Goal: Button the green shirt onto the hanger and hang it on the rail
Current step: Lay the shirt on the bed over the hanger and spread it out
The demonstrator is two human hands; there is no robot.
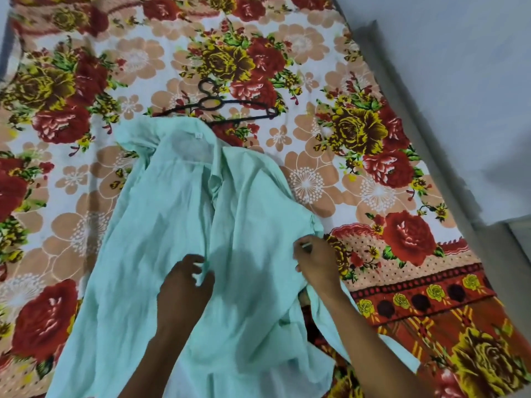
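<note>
While we look down over the bed, its floral sheet in red, yellow and peach fills the left of the view and runs under everything else. Spread across the middle lies the green shirt, front side up and rumpled, its collar toward the far end and its front opening unfastened along the centre. Just beyond the collar we see the black hanger flat on the sheet, its near left arm slipping under the collar edge while the hook points away from us. Our left hand rests on the shirt near the front opening, fingers curled and seeming to pinch the edge of the placket, though we cannot tell the grip for certain. Further right, our right hand pinches the right edge of the shirt, close to the sleeve seam, with thumb and fingers closed on the cloth. Beyond the bed's right side runs a pale wall.
</note>
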